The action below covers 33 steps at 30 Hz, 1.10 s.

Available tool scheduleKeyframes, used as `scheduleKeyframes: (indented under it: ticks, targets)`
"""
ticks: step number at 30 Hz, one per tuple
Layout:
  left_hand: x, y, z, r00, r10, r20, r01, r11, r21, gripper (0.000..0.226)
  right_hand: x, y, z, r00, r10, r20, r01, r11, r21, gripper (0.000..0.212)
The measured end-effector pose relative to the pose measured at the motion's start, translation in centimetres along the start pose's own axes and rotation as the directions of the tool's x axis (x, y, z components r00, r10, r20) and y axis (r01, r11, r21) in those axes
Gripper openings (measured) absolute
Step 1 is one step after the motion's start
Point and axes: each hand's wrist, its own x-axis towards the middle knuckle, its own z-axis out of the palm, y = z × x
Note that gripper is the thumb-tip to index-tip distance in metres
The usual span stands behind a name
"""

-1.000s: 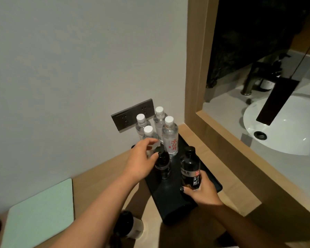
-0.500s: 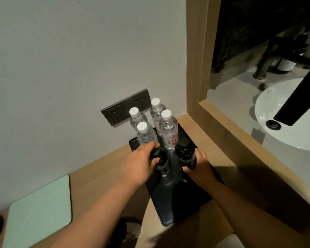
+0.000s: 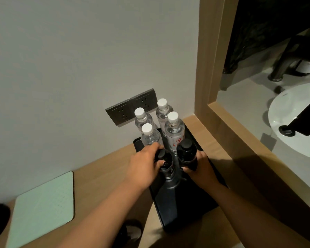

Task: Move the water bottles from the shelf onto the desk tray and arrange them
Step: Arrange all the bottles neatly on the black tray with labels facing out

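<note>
Two dark bottles upright mid-tray (image 3: 184, 210), left hand (image 3: 143, 165) wrapped round the left dark bottle (image 3: 166, 162), right hand (image 3: 200, 167) clasping the right dark bottle (image 3: 186, 154). Four clear bottles (image 3: 174, 130) crowd just behind, so a shove could topple them toward the wall sockets (image 3: 131, 108).

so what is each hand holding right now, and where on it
Left hand grips the left black bottle around its shoulder; right hand grips the right black bottle around its body.
</note>
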Motion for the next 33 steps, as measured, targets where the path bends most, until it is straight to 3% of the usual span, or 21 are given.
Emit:
scheduleKeyframes:
  ticks: [4, 8, 12, 18, 27, 33]
  targets:
    - [-0.2, 0.2, -0.1, 0.999, -0.035, 0.014, 0.036, 0.999, -0.020, 0.037, -0.9, -1.7, -0.7, 0.999, 0.000, -0.035, 0.001, 0.999, 0.040, 0.047]
    - [-0.6, 0.1, -0.1, 0.993, -0.118, 0.014, 0.118, 0.981, -0.152, 0.047, -1.3, -2.6, -1.0, 0.998, 0.055, -0.015, -0.054, 0.996, 0.070, 0.050]
    - [-1.3, 0.2, -0.2, 0.989, -0.146, -0.004, 0.139, 0.954, -0.264, 0.059, -2.0, -3.5, -1.2, 0.987, 0.159, 0.011, -0.159, 0.985, 0.062, 0.071]
    - [-4.8, -2.2, -1.8, 0.981, -0.187, -0.046, 0.159, 0.920, -0.358, 0.039, -5.8, -5.1, 0.5, 0.940, 0.341, -0.027, -0.342, 0.940, -0.013, 0.076]
    - [-14.9, -9.9, -4.9, 0.921, -0.381, -0.080, 0.275, 0.783, -0.558, 0.022, -12.7, -9.5, 3.1, 0.936, 0.283, -0.211, -0.298, 0.954, -0.044, 0.076]
    - [-19.5, -12.6, -3.1, 0.927, -0.375, 0.015, 0.283, 0.674, -0.682, 0.017, -16.9, -14.0, 6.7, 0.982, 0.083, -0.171, -0.070, 0.994, 0.078, 0.059]
